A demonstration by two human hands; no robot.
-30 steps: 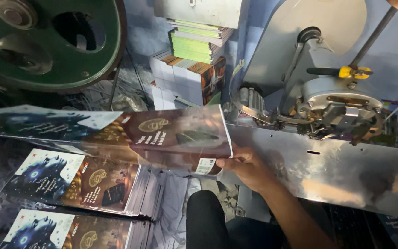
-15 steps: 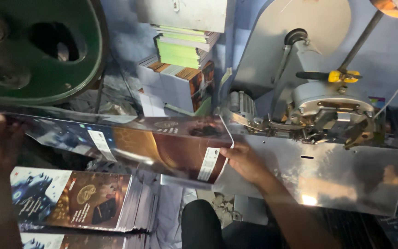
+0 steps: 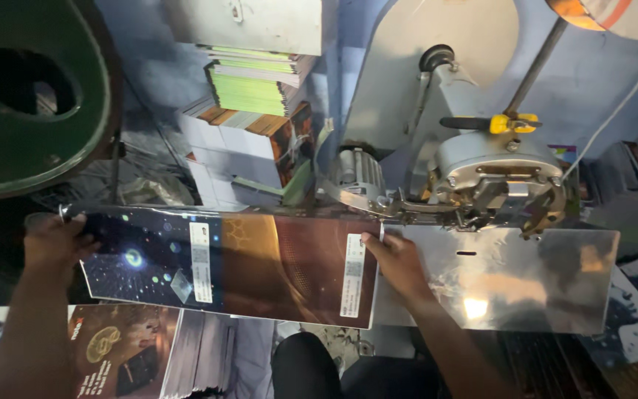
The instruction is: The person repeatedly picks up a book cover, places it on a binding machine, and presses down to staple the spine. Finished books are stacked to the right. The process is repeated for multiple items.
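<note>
A glossy printed cover [image 3: 260, 266], opened out flat, is held across the left end of a shiny metal machine table [image 3: 555, 310]. Its left edge is gripped by the left hand [image 3: 57, 240]; its right edge is pinched by the right hand [image 3: 396, 258], just below the stitching head [image 3: 496, 185]. The cover appears lined up at the head, stitching judged not yet done. 1 pile of similar covers [image 3: 119, 355] lies below, at the lower left.
</note>
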